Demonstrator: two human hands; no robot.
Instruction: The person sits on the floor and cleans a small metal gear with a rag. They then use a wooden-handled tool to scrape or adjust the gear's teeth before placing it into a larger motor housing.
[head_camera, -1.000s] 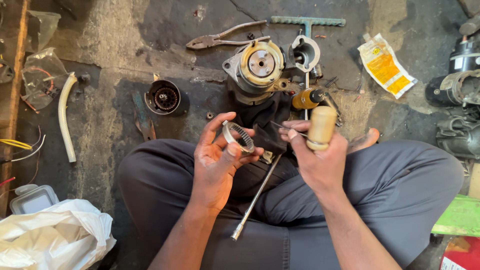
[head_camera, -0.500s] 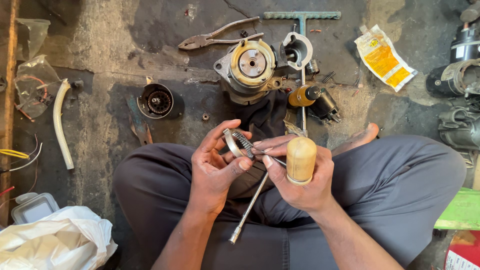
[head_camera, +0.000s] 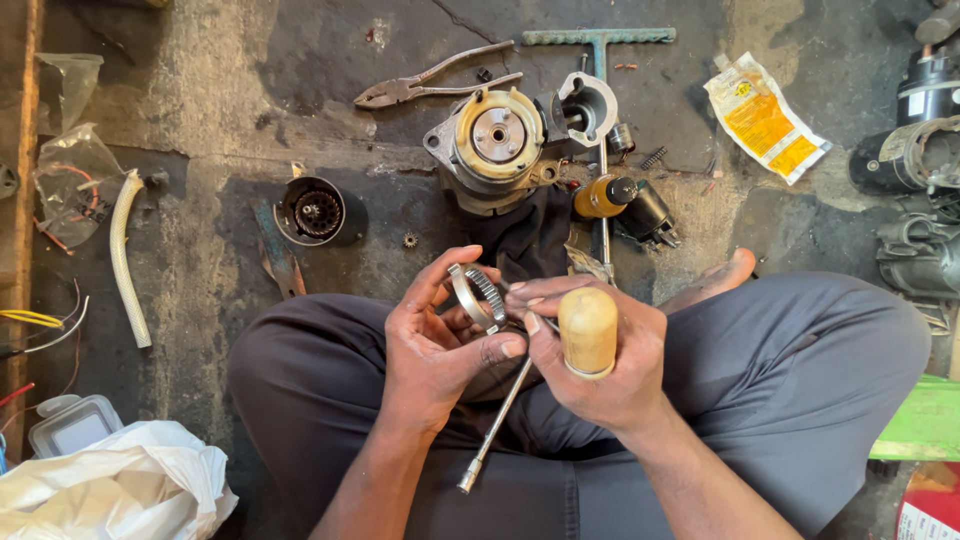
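Left hand (head_camera: 440, 345): fingers curled and clamped on a toothed metal ring (head_camera: 478, 297), thumb laid across the lower side, ring held on edge above the lap, teeth on its inner face. Right hand (head_camera: 600, 360): closed around a wooden handle (head_camera: 588, 331), fist tight, handle end pointing up toward the camera; fingertips (head_camera: 530, 322) just beside the ring, touching or nearly so, hard to tell which. Below both hands, a long metal rod (head_camera: 495, 425) slanting down across the lap, socket end lowest; whether joined to the handle, cannot tell. Under all of it, crossed legs in grey trousers (head_camera: 800, 370), a bare foot (head_camera: 715, 280) showing beside the right knee.

Farther out, on the stained concrete floor (head_camera: 200, 230): a round motor housing (head_camera: 495, 150) with a yellowish face, straight ahead of the hands, resting on a dark cloth (head_camera: 525, 235). Just beside it, to the right, a grey metal casting (head_camera: 590, 105) and a small yellow part (head_camera: 600, 197). Behind the housing, pliers (head_camera: 430, 85) lying open, and a green T-handle wrench (head_camera: 598, 40). To the left, a black cup with a gear inside (head_camera: 312, 210), a tiny loose gear (head_camera: 409, 240) near it. Far left, a white hose piece (head_camera: 125, 255); lower left corner, a white plastic bag (head_camera: 110, 485). Upper right, a yellow-and-white packet (head_camera: 765, 115).
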